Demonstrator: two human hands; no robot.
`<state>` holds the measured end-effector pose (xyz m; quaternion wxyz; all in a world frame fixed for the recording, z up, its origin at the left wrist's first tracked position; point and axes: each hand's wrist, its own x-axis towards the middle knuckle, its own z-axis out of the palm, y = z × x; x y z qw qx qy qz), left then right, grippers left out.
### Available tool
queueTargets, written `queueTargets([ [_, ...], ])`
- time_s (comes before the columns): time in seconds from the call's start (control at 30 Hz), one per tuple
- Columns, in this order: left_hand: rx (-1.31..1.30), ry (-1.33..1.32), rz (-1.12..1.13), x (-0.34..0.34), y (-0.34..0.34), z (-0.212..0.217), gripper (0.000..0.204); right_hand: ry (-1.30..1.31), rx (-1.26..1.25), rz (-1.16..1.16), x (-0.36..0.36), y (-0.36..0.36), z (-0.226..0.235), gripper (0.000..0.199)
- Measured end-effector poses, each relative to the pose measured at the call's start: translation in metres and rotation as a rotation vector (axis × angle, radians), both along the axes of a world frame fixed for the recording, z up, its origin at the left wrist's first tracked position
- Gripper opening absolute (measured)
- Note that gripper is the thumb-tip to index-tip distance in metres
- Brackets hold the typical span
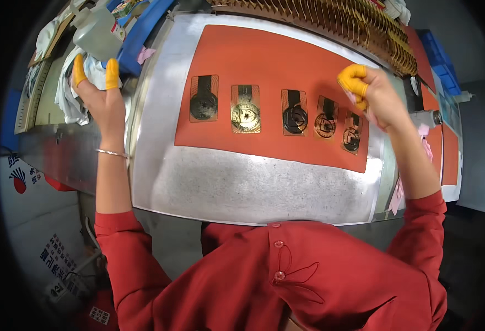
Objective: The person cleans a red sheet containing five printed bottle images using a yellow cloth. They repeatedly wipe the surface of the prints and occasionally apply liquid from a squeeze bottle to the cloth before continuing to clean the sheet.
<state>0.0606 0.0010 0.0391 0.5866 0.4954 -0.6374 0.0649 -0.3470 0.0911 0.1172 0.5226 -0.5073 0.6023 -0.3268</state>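
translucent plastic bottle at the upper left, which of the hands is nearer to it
Left. The left hand is just below the bottle in the picture; the right hand is far to its right, by the orange mat's right edge.

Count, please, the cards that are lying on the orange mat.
5. In one row on the mat, left to right: dark card, bright gold card, middle card, fourth card, rightmost card. The right hand hides some mat, so another there cannot be excluded.
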Motion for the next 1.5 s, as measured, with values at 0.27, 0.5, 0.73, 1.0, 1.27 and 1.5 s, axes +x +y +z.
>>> queueTargets([
  [0.27, 0.416, -0.18, -0.313, -0.042, 0.065, -0.005, 0.055, -0.031, -0.152, 0.268, 0.049, -0.008, -0.053, 0.01],
  [0.5, 0.472, -0.694, -0.613, -0.099, 0.073, 0.005, 0.081, 0.162, -0.252, 0.344, 0.071, -0.026, -0.071, 0.008],
  [0.73, 0.463, -0.807, -0.643, -0.102, 0.051, -0.002, 0.075, 0.659, -0.752, 0.484, 0.08, -0.043, -0.089, 0.011],
  [1.0, 0.375, -0.499, -0.358, -0.049, 0.048, -0.026, 0.055, 0.715, -0.917, 0.559, 0.095, -0.032, -0.106, 0.013],
  [1.27, 0.49, -0.028, -0.268, -0.019, 0.028, -0.042, 0.033, 0.817, -0.809, 0.544, 0.119, -0.07, -0.095, 0.014],
  [1.5, 0.492, -0.078, -0.254, -0.024, 0.027, -0.04, 0.033, 0.841, -0.777, 0.5, 0.124, -0.088, -0.089, 0.013],
])
